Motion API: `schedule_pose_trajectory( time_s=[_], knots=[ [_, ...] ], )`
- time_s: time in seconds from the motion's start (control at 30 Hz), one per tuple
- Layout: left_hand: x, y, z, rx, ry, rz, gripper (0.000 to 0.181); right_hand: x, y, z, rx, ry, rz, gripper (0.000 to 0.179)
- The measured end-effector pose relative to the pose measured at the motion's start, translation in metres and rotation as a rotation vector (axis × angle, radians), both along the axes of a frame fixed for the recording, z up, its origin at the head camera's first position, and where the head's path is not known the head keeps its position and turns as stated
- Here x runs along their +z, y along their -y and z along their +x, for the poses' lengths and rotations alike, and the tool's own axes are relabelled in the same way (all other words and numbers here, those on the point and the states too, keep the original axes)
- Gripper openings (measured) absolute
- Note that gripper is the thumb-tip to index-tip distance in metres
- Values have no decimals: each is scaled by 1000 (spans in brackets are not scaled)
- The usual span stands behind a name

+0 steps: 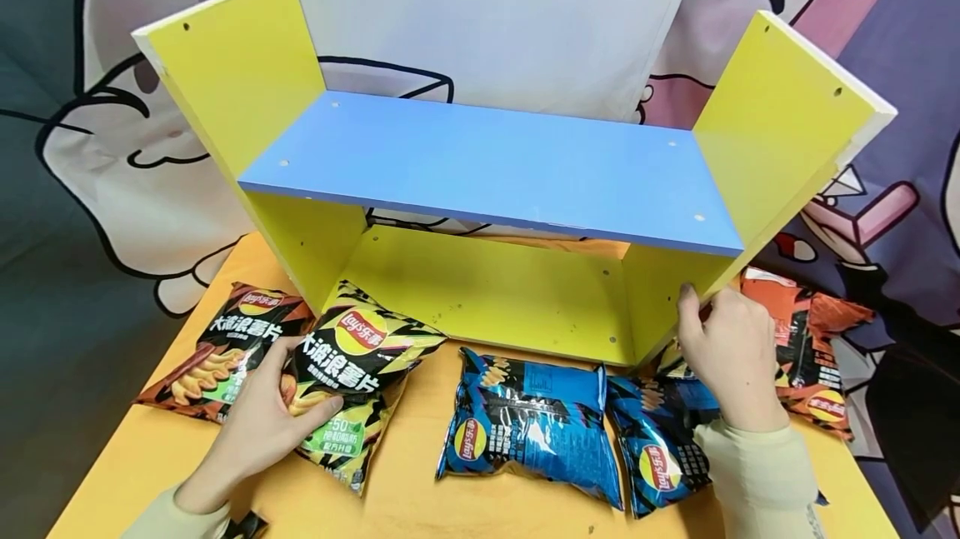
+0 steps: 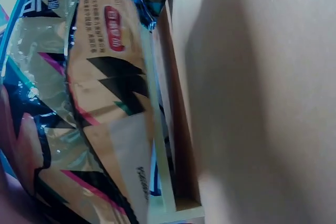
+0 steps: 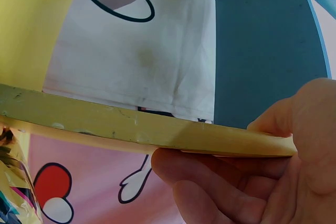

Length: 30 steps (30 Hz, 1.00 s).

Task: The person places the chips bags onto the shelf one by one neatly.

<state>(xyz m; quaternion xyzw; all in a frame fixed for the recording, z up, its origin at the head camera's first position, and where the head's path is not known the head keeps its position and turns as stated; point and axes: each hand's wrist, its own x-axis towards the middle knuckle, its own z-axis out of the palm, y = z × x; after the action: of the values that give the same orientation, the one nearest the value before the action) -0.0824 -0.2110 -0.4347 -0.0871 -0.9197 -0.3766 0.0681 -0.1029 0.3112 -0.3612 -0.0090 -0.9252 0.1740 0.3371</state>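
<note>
My left hand (image 1: 262, 422) grips a black-and-yellow bag of potato chips (image 1: 352, 381) at its left side, thumb across the front. The bag tilts in front of the shelf unit's left end. In the left wrist view, chip packaging (image 2: 113, 82) fills the left side, with part of the hand at the edge. My right hand (image 1: 731, 356) grips the front edge of the yellow right side panel (image 1: 795, 122), low down. From the right wrist camera, the thumb lies on one side of the panel edge (image 3: 105, 121) and the fingers (image 3: 205, 177) on the other.
The shelf unit has a blue middle board (image 1: 487, 164) and a yellow bottom board (image 1: 480, 289). Blue chip bags (image 1: 536, 431) lie in front. A brown-red bag (image 1: 232, 347) lies left, and an orange-red bag (image 1: 813, 356) right. A yellow cloth (image 1: 405, 472) covers the table; a printed curtain hangs behind.
</note>
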Motion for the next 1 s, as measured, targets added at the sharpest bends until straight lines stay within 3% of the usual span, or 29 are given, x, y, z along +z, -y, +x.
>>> schedule_pose_trajectory(
  time_s=[0.47,0.8,1.0],
  knots=[
    [29,-5,4,11,-256,128,91,0,0,0,3,-10,3,47],
    [57,0,-3,-93,-539,256,100,0,0,0,1,-4,3,48],
    [73,-1,-8,-145,-628,325,92,0,0,1,3,-5,7,48]
  ],
)
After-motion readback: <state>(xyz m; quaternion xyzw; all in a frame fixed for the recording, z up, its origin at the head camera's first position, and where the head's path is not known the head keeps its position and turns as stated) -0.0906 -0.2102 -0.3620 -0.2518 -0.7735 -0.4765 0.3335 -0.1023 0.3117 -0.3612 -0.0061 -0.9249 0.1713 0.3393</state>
